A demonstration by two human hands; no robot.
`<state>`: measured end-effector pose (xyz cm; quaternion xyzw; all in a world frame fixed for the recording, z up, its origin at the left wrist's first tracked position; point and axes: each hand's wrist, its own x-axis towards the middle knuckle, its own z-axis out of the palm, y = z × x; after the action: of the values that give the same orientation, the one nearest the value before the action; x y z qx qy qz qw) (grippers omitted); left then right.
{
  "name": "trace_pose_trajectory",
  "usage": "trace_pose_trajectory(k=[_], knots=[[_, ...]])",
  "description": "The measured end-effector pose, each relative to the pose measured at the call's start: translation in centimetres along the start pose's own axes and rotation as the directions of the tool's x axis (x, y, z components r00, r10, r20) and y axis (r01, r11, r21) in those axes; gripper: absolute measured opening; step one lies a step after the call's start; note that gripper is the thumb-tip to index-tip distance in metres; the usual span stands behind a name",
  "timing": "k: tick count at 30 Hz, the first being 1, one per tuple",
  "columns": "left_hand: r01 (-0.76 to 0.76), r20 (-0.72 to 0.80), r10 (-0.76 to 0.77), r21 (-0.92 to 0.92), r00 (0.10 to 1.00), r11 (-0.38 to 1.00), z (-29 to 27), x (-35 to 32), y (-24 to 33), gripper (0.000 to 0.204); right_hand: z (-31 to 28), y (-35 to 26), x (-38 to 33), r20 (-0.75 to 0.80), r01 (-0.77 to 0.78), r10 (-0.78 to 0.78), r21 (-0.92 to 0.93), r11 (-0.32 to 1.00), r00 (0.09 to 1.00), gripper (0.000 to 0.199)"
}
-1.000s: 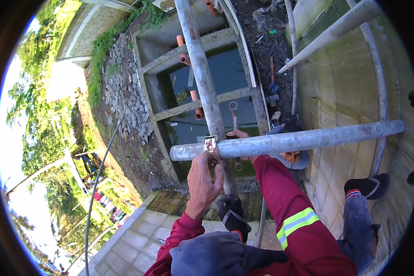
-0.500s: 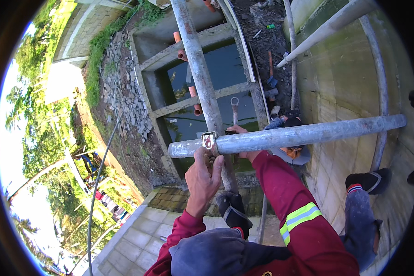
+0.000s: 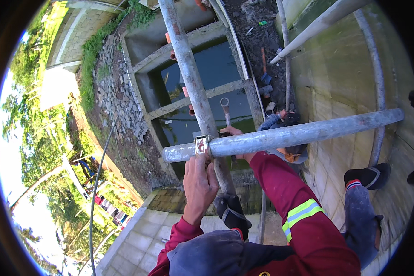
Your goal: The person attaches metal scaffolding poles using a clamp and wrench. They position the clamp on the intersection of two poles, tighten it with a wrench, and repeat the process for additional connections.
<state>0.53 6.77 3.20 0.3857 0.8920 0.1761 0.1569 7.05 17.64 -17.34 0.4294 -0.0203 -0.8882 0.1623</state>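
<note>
- Metal clamp (image 3: 202, 145): around the grey crossing pipe (image 3: 303, 135) near its left end, at the long pipe (image 3: 185, 57).
- Left hand (image 3: 199, 187): fingertips against the clamp; we cannot tell whether they pinch.
- Right hand (image 3: 233, 131): partly behind the crossing pipe, grasping a ring-ended wrench (image 3: 227, 117).

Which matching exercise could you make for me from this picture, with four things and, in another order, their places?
1. left hand
2. ring-ended wrench
3. metal clamp
4. reflective band

A. around the right sleeve
B. on the crosswise pipe, near its left end
C. bare, at the metal clamp
D. in the right hand

Pairs: 1-C, 2-D, 3-B, 4-A
</note>
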Motion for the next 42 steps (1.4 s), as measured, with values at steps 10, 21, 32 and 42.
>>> trace_pose_trajectory(k=[10,21,32,42], knots=[[0.272,0.148,-0.259,-0.076,0.955,0.959,-1.1,0.8,1.2,0.034,-0.7,-1.1,0.5,0.067,-0.043,0.044,-0.025,0.999,0.997,0.029],[0.288,0.112,-0.278,-0.081,0.954,0.954,-0.2,0.1,1.3,0.024,0.1,-0.3,-0.2,-0.023,-0.037,0.038,0.020,0.999,0.999,0.028],[0.220,0.164,-0.219,0.013,0.962,0.975,-0.9,0.2,1.6,0.027,0.4,-0.5,-0.1,0.030,0.001,-0.001,-0.017,1.000,1.000,0.020],[0.371,0.346,-0.261,-0.307,0.901,0.876,-4.9,2.3,1.3,0.039,-2.7,-0.4,-2.6,-0.005,0.355,-0.653,-0.837,0.418,0.757,0.039]])
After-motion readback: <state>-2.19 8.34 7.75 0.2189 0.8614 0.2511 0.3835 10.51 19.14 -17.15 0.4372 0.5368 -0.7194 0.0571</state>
